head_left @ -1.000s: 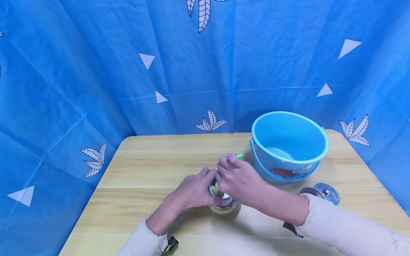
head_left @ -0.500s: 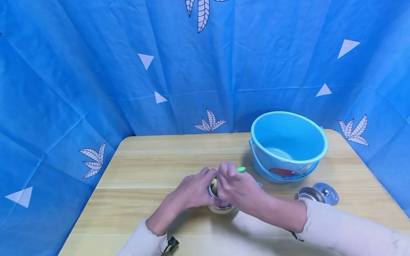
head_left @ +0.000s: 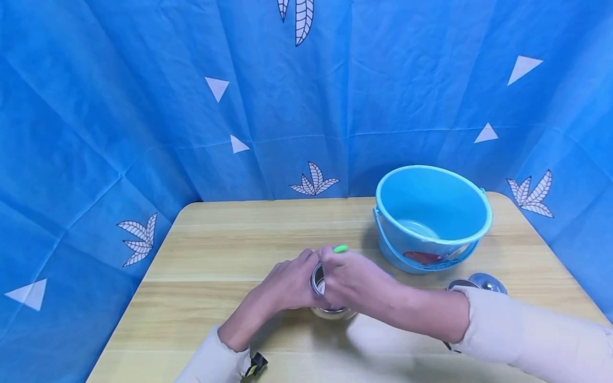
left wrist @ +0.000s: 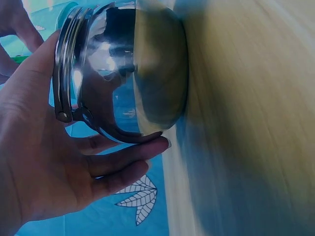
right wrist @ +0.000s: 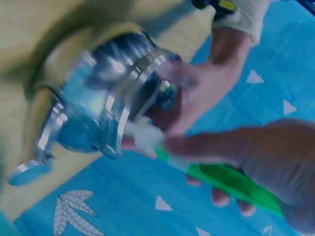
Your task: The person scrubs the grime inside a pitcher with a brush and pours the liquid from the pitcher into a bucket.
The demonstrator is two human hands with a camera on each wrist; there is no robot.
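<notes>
My left hand (head_left: 289,284) holds a shiny round metal pot (left wrist: 110,69) by its side and rim, with the thumb over the mouth in the right wrist view. The pot sits tilted close over the table, open at the top, with a metal handle (right wrist: 51,130) sticking out from its side. My right hand (head_left: 354,279) grips a green-handled tool (right wrist: 231,184) with a whitish neck. Its far end goes into the pot's mouth and is hidden there, so I cannot tell its kind. The right wrist view is blurred.
A light blue bucket (head_left: 397,244) with its handle down stands at the back right. In front of it lie a small metal dish-like piece (head_left: 462,284) and a round knobbed lid (head_left: 489,282), partly behind my right sleeve. A blue patterned curtain (head_left: 268,96) hangs behind the wooden table (head_left: 230,239).
My right hand has dipped, then shifted left over the pot's mouth, and the green handle end has moved with it. My left hand keeps its hold.
</notes>
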